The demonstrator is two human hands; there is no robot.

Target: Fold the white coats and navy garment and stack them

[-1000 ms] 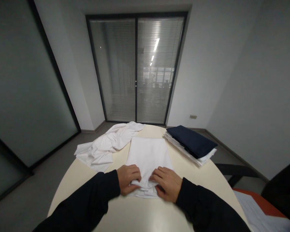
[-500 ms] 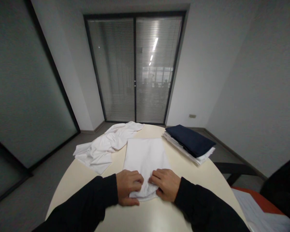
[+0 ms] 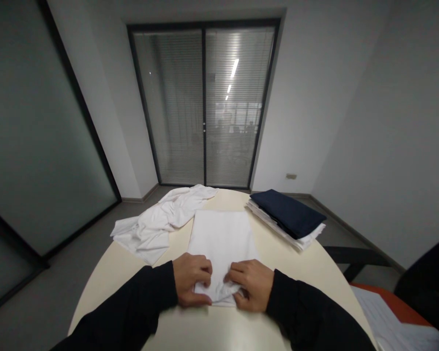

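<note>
A white garment [image 3: 223, 236], folded into a rectangle, lies flat in front of me. At its near left corner my left hand [image 3: 192, 280] grips it, fingers curled on top and thumb along the near edge. My right hand [image 3: 252, 285] is closed on the near right corner, pinching the fabric into small creases between thumb and fingers. The cloth under both hands is partly hidden. Whether it is a T-shirt or some other garment, I cannot tell.
A crumpled white garment [image 3: 157, 224] spreads along the left of the round table [image 3: 212, 331]. At the back right, a folded dark blue cloth [image 3: 287, 212] tops a stack of white folded cloths [image 3: 300, 242]. Papers [image 3: 384, 317] and a black chair [image 3: 431, 287] are on the right.
My right thumb has drawn toward me, and the near right corner is more bunched. My left hand has shifted slightly left. The garment's near edge looks straighter.
</note>
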